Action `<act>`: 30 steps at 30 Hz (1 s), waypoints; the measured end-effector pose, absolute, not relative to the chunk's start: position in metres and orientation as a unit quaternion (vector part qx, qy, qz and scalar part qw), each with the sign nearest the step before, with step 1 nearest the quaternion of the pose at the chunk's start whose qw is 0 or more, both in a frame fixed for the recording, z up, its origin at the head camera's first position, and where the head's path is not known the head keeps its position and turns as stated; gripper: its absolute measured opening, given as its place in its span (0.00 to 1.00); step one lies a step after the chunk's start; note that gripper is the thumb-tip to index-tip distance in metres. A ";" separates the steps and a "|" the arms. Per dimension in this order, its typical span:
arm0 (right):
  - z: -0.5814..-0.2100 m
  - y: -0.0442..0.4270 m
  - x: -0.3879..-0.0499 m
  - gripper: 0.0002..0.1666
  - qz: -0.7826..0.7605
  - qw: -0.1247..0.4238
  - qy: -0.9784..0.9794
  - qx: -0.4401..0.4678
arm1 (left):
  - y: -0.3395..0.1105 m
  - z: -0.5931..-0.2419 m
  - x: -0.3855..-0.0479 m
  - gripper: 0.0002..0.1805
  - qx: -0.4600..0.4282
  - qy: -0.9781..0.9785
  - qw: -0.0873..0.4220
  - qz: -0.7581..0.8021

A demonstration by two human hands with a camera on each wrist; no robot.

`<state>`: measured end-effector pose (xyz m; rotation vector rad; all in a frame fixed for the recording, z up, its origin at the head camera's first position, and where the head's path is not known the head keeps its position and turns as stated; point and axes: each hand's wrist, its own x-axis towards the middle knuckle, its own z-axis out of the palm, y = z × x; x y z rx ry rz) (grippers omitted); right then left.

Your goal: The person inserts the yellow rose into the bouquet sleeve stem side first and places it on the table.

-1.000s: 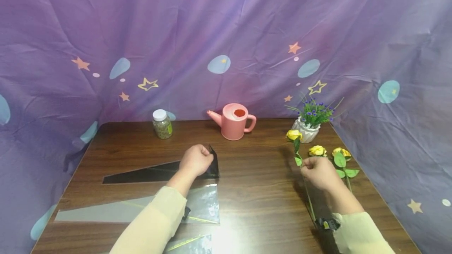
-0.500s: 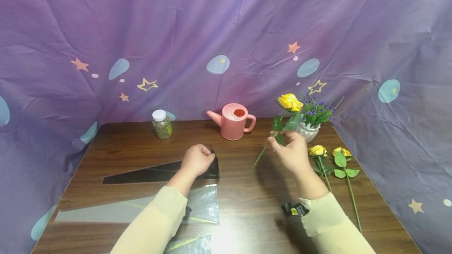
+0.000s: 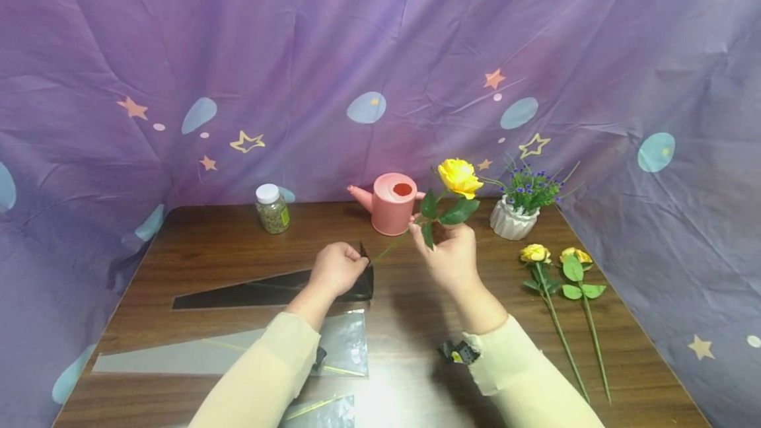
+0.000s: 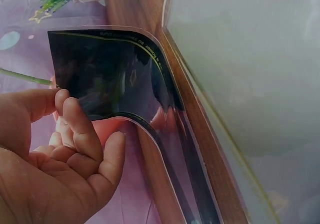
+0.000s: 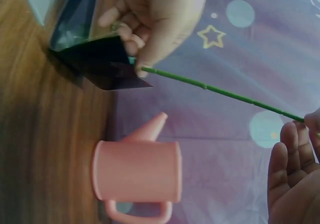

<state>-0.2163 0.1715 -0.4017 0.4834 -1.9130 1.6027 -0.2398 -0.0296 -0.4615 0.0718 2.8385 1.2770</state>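
Note:
My left hand (image 3: 337, 269) pinches the open wide end of a black plastic flower sleeve (image 3: 255, 291) and lifts that edge off the table. In the left wrist view, the sleeve (image 4: 100, 68) bends upward with a yellow line along its border. My right hand (image 3: 453, 261) holds the stem of a yellow rose (image 3: 460, 178) just below its leaves, bloom up and tilted right. The stem (image 5: 205, 87) slants down to the sleeve's mouth beside my left fingers, as the right wrist view shows. Its very tip is hidden there.
A pink watering can (image 3: 390, 211) stands behind my hands. At the back are a lidded jar (image 3: 273, 213) and a white pot (image 3: 512, 222) of purple flowers. Two yellow roses (image 3: 555, 322) lie at right; clear sleeves (image 3: 172, 356) lie in front at left.
My right hand has lifted the yellow rose off the right side and carried it left to the black sleeve. My left hand has stayed at the sleeve's edge, shifting slightly right.

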 end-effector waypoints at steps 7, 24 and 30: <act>-0.418 0.164 -0.219 0.11 0.614 0.280 -0.722 0.156 | -0.029 -0.456 -0.239 0.08 0.021 0.905 0.013 0.426; -0.452 0.151 -0.225 0.11 0.605 0.265 -0.741 0.120 | -0.023 -0.443 -0.234 0.07 0.033 0.885 -0.026 0.464; -0.462 0.143 -0.225 0.13 0.590 0.262 -0.756 0.106 | -0.020 -0.438 -0.232 0.07 0.039 0.882 -0.037 0.468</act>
